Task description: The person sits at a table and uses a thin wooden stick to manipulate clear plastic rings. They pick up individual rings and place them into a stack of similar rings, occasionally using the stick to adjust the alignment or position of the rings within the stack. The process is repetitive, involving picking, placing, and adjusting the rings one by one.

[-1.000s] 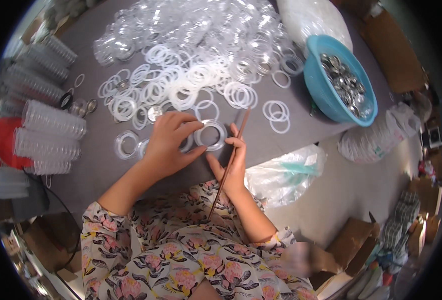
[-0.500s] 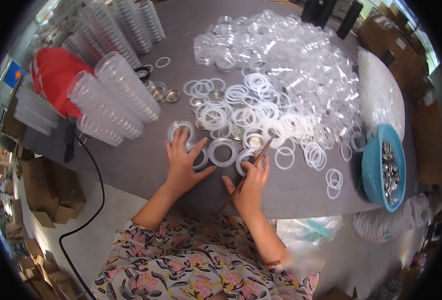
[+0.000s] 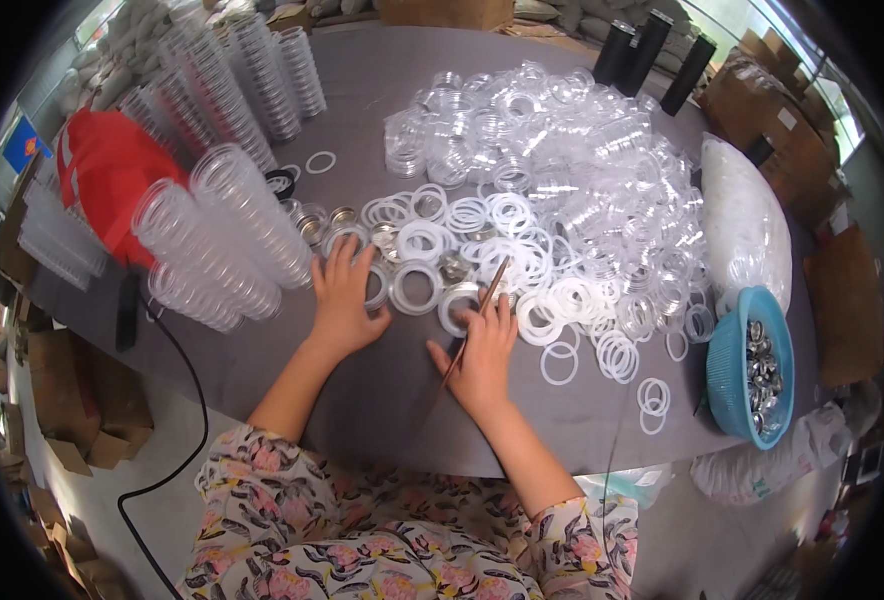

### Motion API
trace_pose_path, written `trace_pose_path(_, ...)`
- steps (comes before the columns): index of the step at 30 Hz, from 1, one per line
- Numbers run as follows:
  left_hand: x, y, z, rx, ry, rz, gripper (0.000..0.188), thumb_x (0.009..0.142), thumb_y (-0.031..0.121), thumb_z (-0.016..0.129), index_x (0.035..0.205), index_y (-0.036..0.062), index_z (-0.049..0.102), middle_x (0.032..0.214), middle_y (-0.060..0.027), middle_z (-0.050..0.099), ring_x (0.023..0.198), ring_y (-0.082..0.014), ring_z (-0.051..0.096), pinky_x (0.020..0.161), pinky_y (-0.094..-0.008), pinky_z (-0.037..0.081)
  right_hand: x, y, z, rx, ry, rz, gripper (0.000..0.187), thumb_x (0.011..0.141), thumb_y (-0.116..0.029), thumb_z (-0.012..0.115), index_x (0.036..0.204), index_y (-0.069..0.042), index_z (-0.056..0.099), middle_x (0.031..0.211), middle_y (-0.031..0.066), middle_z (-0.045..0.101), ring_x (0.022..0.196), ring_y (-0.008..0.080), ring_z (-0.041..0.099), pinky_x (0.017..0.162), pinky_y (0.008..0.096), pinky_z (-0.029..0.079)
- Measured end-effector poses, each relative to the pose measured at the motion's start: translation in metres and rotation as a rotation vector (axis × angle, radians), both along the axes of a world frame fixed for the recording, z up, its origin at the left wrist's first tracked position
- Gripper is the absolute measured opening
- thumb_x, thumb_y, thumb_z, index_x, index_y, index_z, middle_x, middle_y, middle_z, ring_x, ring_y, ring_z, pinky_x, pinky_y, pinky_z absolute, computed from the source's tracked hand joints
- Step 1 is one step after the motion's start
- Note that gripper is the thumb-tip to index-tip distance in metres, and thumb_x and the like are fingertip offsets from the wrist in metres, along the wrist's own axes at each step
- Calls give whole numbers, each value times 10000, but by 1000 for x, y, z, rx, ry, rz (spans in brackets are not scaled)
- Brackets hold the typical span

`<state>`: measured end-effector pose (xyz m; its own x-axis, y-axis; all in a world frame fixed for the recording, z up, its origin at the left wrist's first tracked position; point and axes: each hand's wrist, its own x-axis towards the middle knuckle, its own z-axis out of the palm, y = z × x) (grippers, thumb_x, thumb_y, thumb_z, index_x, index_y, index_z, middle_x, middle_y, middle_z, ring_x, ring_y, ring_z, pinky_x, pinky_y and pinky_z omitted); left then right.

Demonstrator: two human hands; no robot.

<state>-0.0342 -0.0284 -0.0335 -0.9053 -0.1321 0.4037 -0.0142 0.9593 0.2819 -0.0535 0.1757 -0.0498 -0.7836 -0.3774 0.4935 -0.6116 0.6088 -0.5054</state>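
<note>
Viewing the worktop (image 3: 562, 430) from above, we locate three clear rings (image 3: 417, 310) in a row before us, the middle one lying flat between our hands. Our left hand (image 3: 345, 308) is spread, its fingers apart, over the left ring and another just behind it; we cannot tell whether the fingertips touch either. Our right hand (image 3: 484, 365) is clamped on a brown stick (image 3: 496, 279), held at a slant with its upper end directed away from us; the fingertips are at the right ring. Behind the row, we find white rings (image 3: 567, 295) heaped, with clear parts (image 3: 562, 150) piled farther back. To our right, a blue basket (image 3: 727, 375) contains metal caps (image 3: 762, 375), near a white bag (image 3: 747, 230). To our left, clear cups (image 3: 252, 215) are stacked beside a red cloth (image 3: 112, 180).
</note>
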Motion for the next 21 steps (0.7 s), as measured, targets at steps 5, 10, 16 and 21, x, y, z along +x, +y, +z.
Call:
trace_pose_path(5,-1,26,26,43,182,-220,669,649,106,656,1267,55,404,1376,-201,313,1294,-385,272,1059,-534,167,13,55,4,-300,10,84,425,697,-161,725,1024,-56,474,1295,251,420,1238,476,315,1004,544,227)
trace_pose_path(10,-96,101,42,224,12,-534,871,673,270,743,1391,102,280,1424,-257,188,1301,-424,239,1054,-466,251,3,111,6,-232,7,-188,344,735,-139,672,1001,-42,476,1290,257,424,1249,451,306,1015,539,217)
trace_pose_path(16,-223,187,46,527,-3,-407,841,690,398,701,1364,62,327,1340,-261,359,1263,-384,338,1025,-453,301,1,139,-15,-349,-5,-394,328,752,-135,650,1004,-21,475,1261,266,450,1231,449,333,1031,500,232)
trace_pose_path(21,-241,191,35,318,-91,-281,630,713,329,610,1272,67,482,1219,-182,538,1188,-332,449,967,-419,370,-4,137,-10,-322,-9,-389,283,790,-113,615,1000,-24,448,1259,276,446,1217,429,359,1016,488,254)
